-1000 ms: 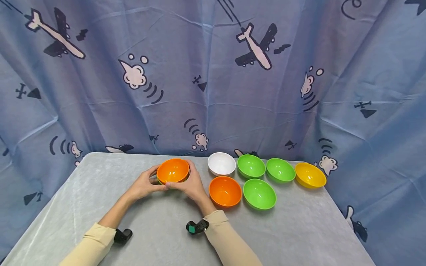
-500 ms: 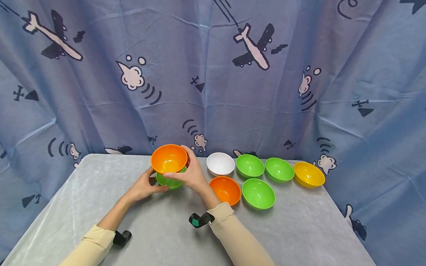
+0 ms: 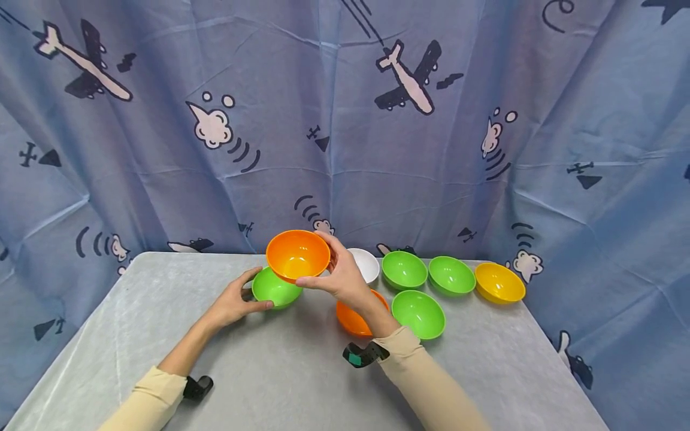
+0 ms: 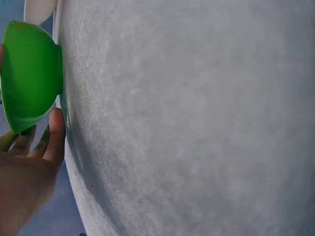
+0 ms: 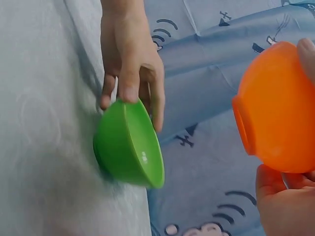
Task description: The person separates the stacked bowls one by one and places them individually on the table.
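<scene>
My right hand (image 3: 347,276) holds an orange bowl (image 3: 298,254) in the air, thumb on the near side and fingers at the right. Behind and below it a green bowl (image 3: 276,292) stands on the table, its upper part covered by the orange one. The left hand (image 3: 235,304) grips that green bowl from the left, thumb and fingers spread round its side. In the right wrist view the orange bowl (image 5: 275,113) hangs apart from the green bowl (image 5: 120,142), which the left hand (image 5: 133,54) touches with its thumb near the rim.
Right of the hands stand a white bowl (image 3: 366,264), a second orange bowl (image 3: 351,317) partly hidden by the right forearm, several more green bowls (image 3: 418,314) and a yellow bowl (image 3: 499,283). They stand in two rows on a grey-white table (image 3: 280,371) before a blue curtain (image 3: 302,120).
The right hand has lifted the orange bowl out of the green bowl, then carried it to the right. The left hand has stayed at the green bowl.
</scene>
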### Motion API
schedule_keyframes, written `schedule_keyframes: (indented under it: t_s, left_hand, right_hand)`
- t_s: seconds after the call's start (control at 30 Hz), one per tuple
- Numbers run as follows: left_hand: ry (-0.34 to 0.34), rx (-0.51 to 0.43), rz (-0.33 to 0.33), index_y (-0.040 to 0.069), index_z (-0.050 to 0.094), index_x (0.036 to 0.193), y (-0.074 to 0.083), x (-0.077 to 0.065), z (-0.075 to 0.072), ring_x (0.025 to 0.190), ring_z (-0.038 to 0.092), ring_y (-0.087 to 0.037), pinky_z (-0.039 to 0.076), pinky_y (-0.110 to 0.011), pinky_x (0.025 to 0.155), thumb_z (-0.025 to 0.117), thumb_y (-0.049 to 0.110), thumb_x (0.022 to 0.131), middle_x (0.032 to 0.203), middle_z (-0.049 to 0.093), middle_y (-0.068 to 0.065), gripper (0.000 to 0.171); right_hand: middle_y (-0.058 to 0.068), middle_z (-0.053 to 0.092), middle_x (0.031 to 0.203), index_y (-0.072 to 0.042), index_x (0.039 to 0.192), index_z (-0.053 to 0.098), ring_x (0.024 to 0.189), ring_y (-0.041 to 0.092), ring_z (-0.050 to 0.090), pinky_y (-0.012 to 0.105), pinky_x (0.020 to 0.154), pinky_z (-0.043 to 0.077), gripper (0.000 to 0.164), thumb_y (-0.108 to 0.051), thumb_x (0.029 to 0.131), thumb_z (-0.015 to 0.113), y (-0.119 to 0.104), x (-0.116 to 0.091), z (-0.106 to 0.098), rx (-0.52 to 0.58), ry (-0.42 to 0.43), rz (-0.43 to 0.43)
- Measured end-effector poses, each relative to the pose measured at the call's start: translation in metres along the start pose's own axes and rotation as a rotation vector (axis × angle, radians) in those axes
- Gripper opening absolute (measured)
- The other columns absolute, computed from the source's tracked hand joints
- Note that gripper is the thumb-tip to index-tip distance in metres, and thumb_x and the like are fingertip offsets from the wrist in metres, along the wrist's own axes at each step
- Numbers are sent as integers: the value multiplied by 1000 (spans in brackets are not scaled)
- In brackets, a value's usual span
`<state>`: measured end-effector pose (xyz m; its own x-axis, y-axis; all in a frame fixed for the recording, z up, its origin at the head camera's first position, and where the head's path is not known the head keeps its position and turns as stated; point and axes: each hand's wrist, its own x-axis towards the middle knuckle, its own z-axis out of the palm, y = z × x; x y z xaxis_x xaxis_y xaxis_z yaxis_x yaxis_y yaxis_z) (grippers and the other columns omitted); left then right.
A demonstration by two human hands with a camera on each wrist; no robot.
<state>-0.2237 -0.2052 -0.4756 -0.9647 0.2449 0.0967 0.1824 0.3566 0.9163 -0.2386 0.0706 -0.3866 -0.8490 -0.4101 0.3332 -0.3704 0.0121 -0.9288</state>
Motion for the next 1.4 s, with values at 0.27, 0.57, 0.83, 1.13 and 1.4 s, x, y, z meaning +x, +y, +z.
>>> schedule_keyframes:
  t_s: [0.27, 0.57, 0.83, 1.13, 1.4]
  left_hand:
    - [-2, 17, -31, -3, 28, 157, 0, 2, 2, 130, 46, -52, 45, -59, 99, 86, 20, 84, 159, 26, -28, 96]
    - [1, 45, -54, -2, 28, 157, 1, 1, 3, 130, 45, -52, 44, -59, 101, 87, 23, 84, 159, 26, -28, 98]
    - [1, 42, -67, -1, 27, 158, -1, 1, 5, 131, 45, -53, 41, -61, 102, 87, 23, 84, 160, 25, -28, 98]
    - [5, 59, -78, 0, 27, 158, -1, -1, 4, 130, 47, -51, 42, -61, 101, 86, 26, 85, 160, 26, -27, 98]
    - [13, 72, -73, 0, 28, 158, -1, -1, 3, 129, 48, -51, 42, -60, 102, 86, 25, 84, 159, 26, -28, 97]
  right_hand:
    - [11, 50, 142, -4, 151, 41, 128, 25, 50, 34, 107, 41, 90, 0, 76, 89, -8, -24, -50, -20, 51, 53]
    - [11, 43, 148, -6, 155, 34, 134, 27, 43, 28, 108, 39, 98, -5, 76, 91, 4, -51, -109, -40, 48, 97]
    - [17, 42, 149, -4, 155, 33, 132, 28, 44, 25, 102, 44, 97, 5, 76, 87, 9, -83, -156, -100, 88, 105]
    - [18, 39, 150, -1, 156, 30, 129, 18, 45, 20, 99, 44, 88, 6, 84, 80, 10, -123, -196, -151, 136, 160]
    - [11, 44, 145, 2, 155, 31, 124, 11, 48, 19, 96, 46, 83, 10, 85, 76, 11, -148, -223, -196, 148, 118]
